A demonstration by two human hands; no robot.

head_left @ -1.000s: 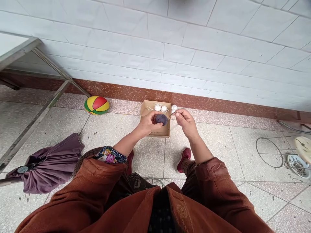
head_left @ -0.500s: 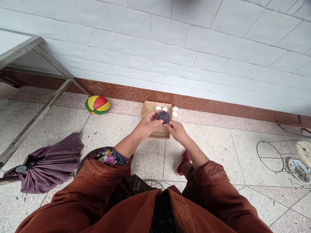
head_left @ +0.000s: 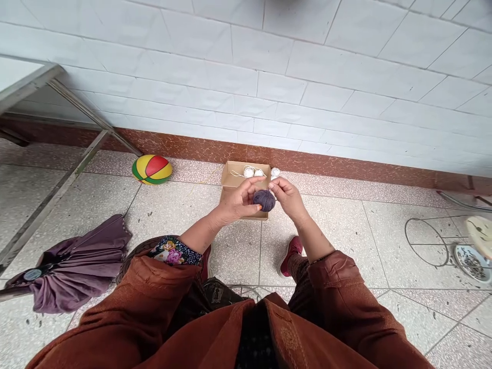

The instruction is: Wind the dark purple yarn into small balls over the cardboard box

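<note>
A dark purple-grey ball of yarn [head_left: 264, 200] rests in my left hand [head_left: 241, 201], gripped between the thumb and fingers. Just right of the ball, my right hand [head_left: 286, 198] is closed in a pinch at its upper edge; the strand between those fingertips is too fine to make out. Below both hands an open cardboard box [head_left: 229, 176] stands on the floor against the wall. White yarn balls [head_left: 249, 171] with loose ends lie in its far part, and another white ball [head_left: 275, 172] sits just outside its right side. My hands hide the box's middle.
A red, yellow and green ball [head_left: 152, 169] lies left, by a metal table leg [head_left: 77, 102]. Nearer is a folded purple umbrella [head_left: 84, 264]. At right are a wire frame [head_left: 426, 242] and a dish of seed-like bits [head_left: 472, 264]. The tiled wall [head_left: 246, 61] rises ahead.
The yarn ball has turned and come slightly nearer and to the right in my left hand. My right hand has moved up from below the ball to its upper right.
</note>
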